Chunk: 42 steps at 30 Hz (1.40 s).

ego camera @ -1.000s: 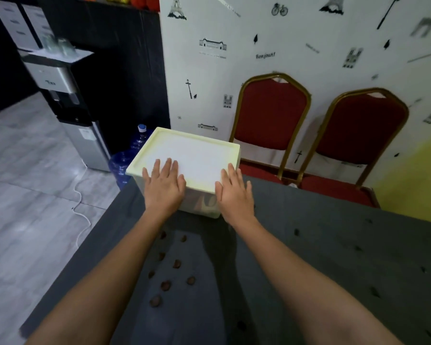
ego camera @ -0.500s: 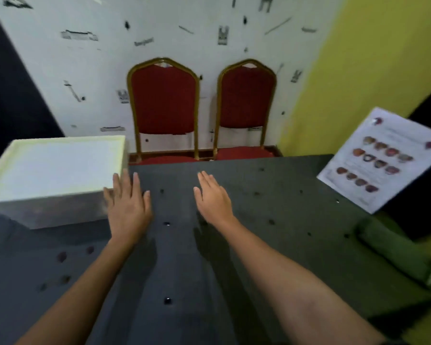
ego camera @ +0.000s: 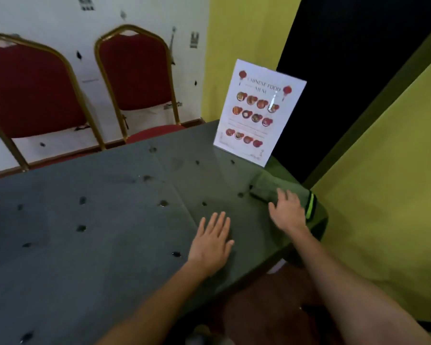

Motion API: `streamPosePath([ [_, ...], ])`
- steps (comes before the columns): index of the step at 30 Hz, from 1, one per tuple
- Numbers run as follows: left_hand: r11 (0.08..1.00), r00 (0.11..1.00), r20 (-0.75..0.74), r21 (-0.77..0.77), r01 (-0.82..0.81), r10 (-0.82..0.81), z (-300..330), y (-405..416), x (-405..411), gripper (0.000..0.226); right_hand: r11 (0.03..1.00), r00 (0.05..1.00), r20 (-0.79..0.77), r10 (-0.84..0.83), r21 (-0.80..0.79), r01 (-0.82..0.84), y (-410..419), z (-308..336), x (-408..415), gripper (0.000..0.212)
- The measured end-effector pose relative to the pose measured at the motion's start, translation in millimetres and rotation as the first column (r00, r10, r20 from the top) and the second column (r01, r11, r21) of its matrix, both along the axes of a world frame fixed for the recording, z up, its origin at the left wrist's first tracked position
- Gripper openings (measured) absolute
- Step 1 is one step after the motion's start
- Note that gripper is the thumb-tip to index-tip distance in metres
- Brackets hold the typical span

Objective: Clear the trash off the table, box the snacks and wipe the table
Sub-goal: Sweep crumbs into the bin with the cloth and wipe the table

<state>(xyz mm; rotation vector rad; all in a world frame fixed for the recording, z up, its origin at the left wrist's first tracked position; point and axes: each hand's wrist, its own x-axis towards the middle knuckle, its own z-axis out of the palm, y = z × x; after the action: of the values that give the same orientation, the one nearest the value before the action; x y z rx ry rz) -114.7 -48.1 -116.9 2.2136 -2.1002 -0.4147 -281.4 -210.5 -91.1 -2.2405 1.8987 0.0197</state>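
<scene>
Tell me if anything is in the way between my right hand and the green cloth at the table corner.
Nothing visible is. The right hand is already at the cloth, its straight fingers over the near edge. The menu stand is behind the cloth, and the left hand lies flat on the table, off to the side.

One head-worn camera looks forward and down, close above the dark grey tabletop (ego camera: 90, 232), facing its far right corner by the yellow wall (ego camera: 383, 195).

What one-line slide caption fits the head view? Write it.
Right hand reaches onto the rolled green cloth beside the menu card; left hand rests open on the spotted dark table.
</scene>
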Motion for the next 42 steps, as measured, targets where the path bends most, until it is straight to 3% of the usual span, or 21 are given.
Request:
streamPosePath([
  [5, 0.983, 0.997, -0.004, 0.171, -0.074, 0.076, -25, -14, -44, 0.065, 0.977, 0.985, -0.123, 0.122, 0.192, -0.097, -50, -14, -39, 0.076],
  [9, 0.982, 0.995, 0.049, 0.166, -0.089, 0.082, -28, -13, -44, 0.065, 0.969, 0.985, -0.063, 0.159, 0.202, -0.143, -73, -17, -35, 0.08],
  [14, 0.977, 0.995, 0.071, 0.195, -0.082, 0.069, -23, -14, -38, 0.067, 0.957, 0.945, -0.173, 0.277, 0.14, -0.255, -79, -19, -28, 0.077],
  [16, 0.974, 0.992, 0.099, 0.205, -0.096, 0.077, -16, -13, -33, 0.068, 0.945, 0.936, -0.139, 0.323, 0.107, -0.31, -79, -14, -21, 0.069],
  [19, 0.975, 0.992, 0.111, 0.206, -0.079, 0.057, -9, -14, -32, 0.067, 0.973, 0.974, -0.022, 0.226, 0.054, -0.225, -71, -11, -22, 0.061],
  [23, 0.98, 0.982, 0.096, 0.098, -0.171, 0.162, 2, 13, 0, 0.062, 0.986, 0.968, 0.187, 0.166, -0.057, -0.158, -38, 4, 17, 0.061],
  [25, 0.956, 0.954, 0.109, 0.062, -0.286, 0.279, 5, 45, 28, 0.059, 0.972, 0.941, 0.244, 0.233, -0.052, -0.228, -20, 13, 57, 0.063],
  [29, 0.823, 0.818, 0.148, 0.043, -0.567, 0.556, 5, 136, 80, 0.07, 0.913, 0.859, 0.34, 0.383, 0.004, -0.408, 30, 27, 154, 0.063],
  [31, 0.694, 0.692, 0.129, 0.032, -0.719, 0.711, 6, 191, 97, 0.078, 0.867, 0.794, 0.415, 0.444, 0.027, -0.498, 71, 30, 201, 0.061],
  [34, 0.488, 0.489, 0.135, 0.038, -0.872, 0.862, 5, 272, 117, 0.061, 0.795, 0.694, 0.502, 0.515, 0.023, -0.606, 139, 31, 264, 0.061],
  [39, 0.197, 0.197, 0.11, 0.012, -0.98, 0.974, -2, 385, 141, 0.062, 0.703, 0.608, 0.588, 0.534, 0.09, -0.705, 250, 27, 340, 0.06],
  [42, 0.071, 0.071, 0.103, -0.001, -0.997, 0.992, 2, 434, 157, 0.074, 0.675, 0.621, 0.54, 0.567, 0.128, -0.727, 301, 23, 374, 0.06],
])
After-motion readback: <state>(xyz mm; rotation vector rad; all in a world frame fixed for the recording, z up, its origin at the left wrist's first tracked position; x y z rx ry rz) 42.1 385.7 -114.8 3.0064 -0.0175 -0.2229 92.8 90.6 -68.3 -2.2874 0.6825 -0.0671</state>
